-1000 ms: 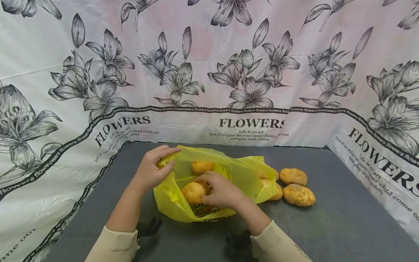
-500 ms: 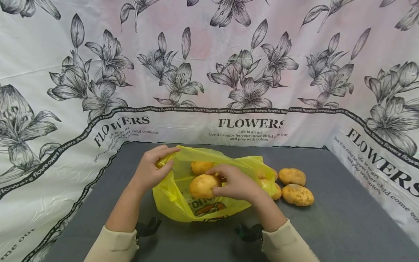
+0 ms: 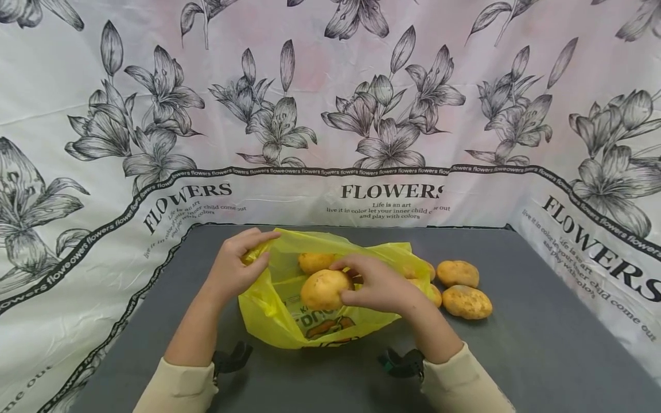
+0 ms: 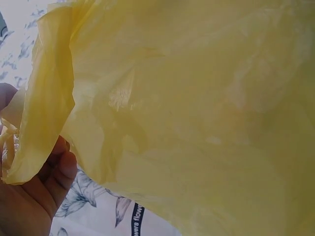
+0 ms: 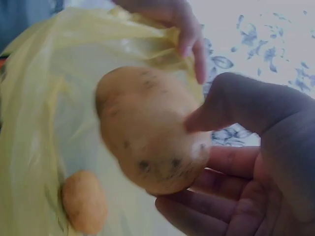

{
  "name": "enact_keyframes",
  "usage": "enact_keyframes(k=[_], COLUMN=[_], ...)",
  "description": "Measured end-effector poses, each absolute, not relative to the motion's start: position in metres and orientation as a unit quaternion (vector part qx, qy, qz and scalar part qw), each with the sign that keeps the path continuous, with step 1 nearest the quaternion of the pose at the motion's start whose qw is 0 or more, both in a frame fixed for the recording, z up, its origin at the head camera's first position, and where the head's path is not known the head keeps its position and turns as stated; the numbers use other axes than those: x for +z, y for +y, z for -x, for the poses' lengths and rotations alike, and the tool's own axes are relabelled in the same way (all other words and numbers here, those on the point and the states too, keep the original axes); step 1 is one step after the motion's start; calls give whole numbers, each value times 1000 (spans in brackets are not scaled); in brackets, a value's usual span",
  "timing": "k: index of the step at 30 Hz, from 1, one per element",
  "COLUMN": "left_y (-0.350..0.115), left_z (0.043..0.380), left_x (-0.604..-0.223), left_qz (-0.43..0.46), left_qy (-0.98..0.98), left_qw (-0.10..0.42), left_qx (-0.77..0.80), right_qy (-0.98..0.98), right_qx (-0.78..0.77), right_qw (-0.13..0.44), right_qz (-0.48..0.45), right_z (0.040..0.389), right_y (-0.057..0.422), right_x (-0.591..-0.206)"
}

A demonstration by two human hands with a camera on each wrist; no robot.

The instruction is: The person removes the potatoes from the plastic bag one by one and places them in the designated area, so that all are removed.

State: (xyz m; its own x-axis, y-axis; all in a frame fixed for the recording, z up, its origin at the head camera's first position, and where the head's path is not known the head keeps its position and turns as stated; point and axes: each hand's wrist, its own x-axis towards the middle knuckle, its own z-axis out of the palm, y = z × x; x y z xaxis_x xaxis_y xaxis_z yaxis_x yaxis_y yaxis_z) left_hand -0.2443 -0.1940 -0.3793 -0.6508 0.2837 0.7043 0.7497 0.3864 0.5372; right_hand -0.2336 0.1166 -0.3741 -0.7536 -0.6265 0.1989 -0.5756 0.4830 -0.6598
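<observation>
A yellow plastic bag (image 3: 258, 312) lies on the table with its mouth held wide. My left hand (image 3: 234, 269) pinches the bag's rim at its left side; in the left wrist view the film folds over between thumb and fingers. At the bag's mouth, my right hand (image 3: 379, 287) grips a potato (image 3: 325, 289) between thumb and fingers. The right wrist view shows this potato (image 5: 147, 130) large, with dark spots on its skin. Behind it, another potato (image 3: 315, 263) rests inside the bag.
To the bag's right lie two potatoes (image 3: 458, 274) (image 3: 467, 302) on the grey table (image 3: 542, 344). More potatoes (image 3: 432, 295) are partly covered by the bag's right side. A flower-printed cloth (image 3: 392, 189) hangs round the table's back and sides.
My right hand has lifted the potato up and to the right from lower in the bag, uncovering the print on the film. My left hand keeps its place on the rim.
</observation>
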Motion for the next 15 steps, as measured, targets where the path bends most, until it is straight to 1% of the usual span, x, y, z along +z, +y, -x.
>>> enact_keyframes(k=[10, 15], left_y=[-195, -197], left_z=[246, 248], left_x=[-386, -383], left_qz=[324, 328], left_qy=[-792, -790], left_qw=[255, 266], left_qx=[-450, -444], right_qy=[866, 859], right_qx=[-362, -378], right_qw=[37, 39], right_qz=[343, 344], right_z=[231, 227], right_y=[150, 167], right_x=[-383, -383])
